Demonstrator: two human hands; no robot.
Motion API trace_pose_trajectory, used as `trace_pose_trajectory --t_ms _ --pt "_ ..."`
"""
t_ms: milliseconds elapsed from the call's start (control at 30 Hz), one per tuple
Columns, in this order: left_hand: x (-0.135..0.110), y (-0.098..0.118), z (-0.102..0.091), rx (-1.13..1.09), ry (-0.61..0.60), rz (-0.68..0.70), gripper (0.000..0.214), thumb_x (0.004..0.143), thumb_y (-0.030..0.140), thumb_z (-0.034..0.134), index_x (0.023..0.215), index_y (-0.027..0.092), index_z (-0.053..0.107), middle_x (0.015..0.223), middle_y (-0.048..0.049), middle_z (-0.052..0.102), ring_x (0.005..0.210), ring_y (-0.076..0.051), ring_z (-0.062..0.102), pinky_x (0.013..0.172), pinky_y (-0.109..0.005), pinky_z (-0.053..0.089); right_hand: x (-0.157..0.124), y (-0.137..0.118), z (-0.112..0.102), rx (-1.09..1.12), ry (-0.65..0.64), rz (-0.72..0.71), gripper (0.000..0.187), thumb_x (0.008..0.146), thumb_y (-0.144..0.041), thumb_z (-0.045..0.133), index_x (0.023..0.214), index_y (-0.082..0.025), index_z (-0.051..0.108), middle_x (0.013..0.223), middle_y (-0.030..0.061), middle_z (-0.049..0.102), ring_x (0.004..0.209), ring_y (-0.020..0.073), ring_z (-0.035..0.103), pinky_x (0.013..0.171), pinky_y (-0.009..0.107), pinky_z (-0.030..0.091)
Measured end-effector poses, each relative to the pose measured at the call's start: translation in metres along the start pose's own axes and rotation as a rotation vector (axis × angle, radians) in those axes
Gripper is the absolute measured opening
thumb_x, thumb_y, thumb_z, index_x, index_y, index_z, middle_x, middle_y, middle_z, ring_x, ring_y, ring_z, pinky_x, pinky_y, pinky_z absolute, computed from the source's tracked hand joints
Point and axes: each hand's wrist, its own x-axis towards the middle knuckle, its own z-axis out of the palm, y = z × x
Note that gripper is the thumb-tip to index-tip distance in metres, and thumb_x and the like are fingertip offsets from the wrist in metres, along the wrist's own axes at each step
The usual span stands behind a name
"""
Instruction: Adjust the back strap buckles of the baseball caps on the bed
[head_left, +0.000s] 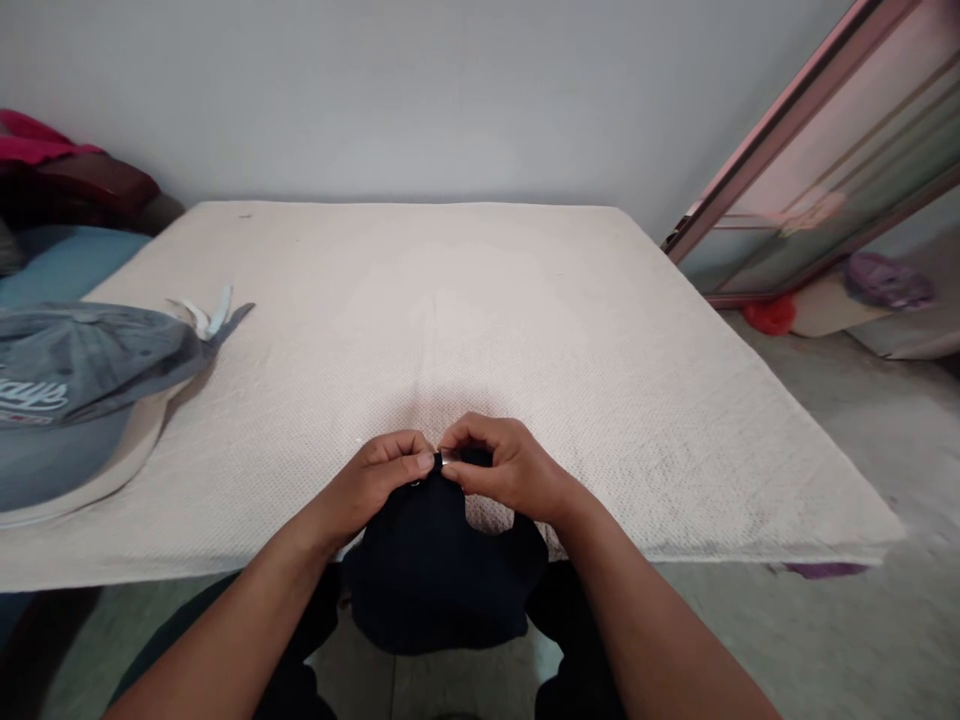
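A dark navy cap (442, 580) hangs over the table's front edge, its back opening turned toward the tabletop. Thumb and fingers of my left hand (382, 470) are closed on the cap's dark strap, left of a small shiny metal buckle (450, 457). My right hand (517, 468) pinches the buckle from the right, so part of it is hidden by the fingers. The two hands almost meet at the strap.
Grey caps (97, 360) lie stacked at the table's left, with pale strap ends sticking up. A cream textured cloth (450, 290) covers the table. Behind stands a plain wall (420, 100); a pink-framed glass panel (795, 130) is at right.
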Motion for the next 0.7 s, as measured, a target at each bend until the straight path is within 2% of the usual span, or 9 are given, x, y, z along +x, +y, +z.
trace_pose_trajectory --t_ms 300,433,567,700 --pt "-0.0005 -0.0037 0.0008 -0.03 0.0 0.039 0.021 0.076 0.028 0.06 0.065 0.019 0.045 0.056 0.0064 0.04 0.046 -0.006 0.031 0.044 -0.019 0.022 0.0002 0.0008 0.0008 0.18 -0.057 0.071 0.011 0.081 -0.028 0.064 0.085 -0.018 0.059 0.071 -0.0009 0.059 0.062 0.0111 0.056 0.058 0.024 0.044" --pt "0.0032 -0.0046 0.0007 -0.03 0.031 0.046 0.022 0.074 0.027 0.059 0.062 0.019 0.043 0.054 0.0067 0.038 0.045 -0.007 0.03 0.043 -0.019 0.022 0.0005 0.0023 0.0002 0.218 -0.049 0.08 0.012 0.08 -0.027 0.064 0.086 -0.018 0.059 0.074 0.0 0.06 0.062 0.0108 0.055 0.057 0.024 0.044" --pt "0.0065 -0.0041 0.0016 -0.114 0.054 0.045 0.017 0.077 0.031 0.053 0.068 0.017 0.055 0.061 0.003 0.048 0.054 -0.01 0.041 0.05 -0.02 0.033 -0.0005 0.0033 -0.0012 0.234 -0.058 0.078 0.01 0.081 -0.025 0.063 0.087 -0.018 0.06 0.075 0.0003 0.06 0.063 0.0105 0.055 0.058 0.025 0.044" --pt "0.006 -0.0044 0.0018 -0.216 0.036 -0.06 0.03 0.084 0.042 0.047 0.078 0.017 0.062 0.066 0.0002 0.056 0.059 -0.012 0.048 0.057 -0.023 0.039 -0.0012 0.0043 -0.0013 0.167 -0.05 0.061 0.008 0.08 -0.022 0.063 0.086 -0.018 0.06 0.077 0.0001 0.06 0.067 0.011 0.055 0.061 0.025 0.044"
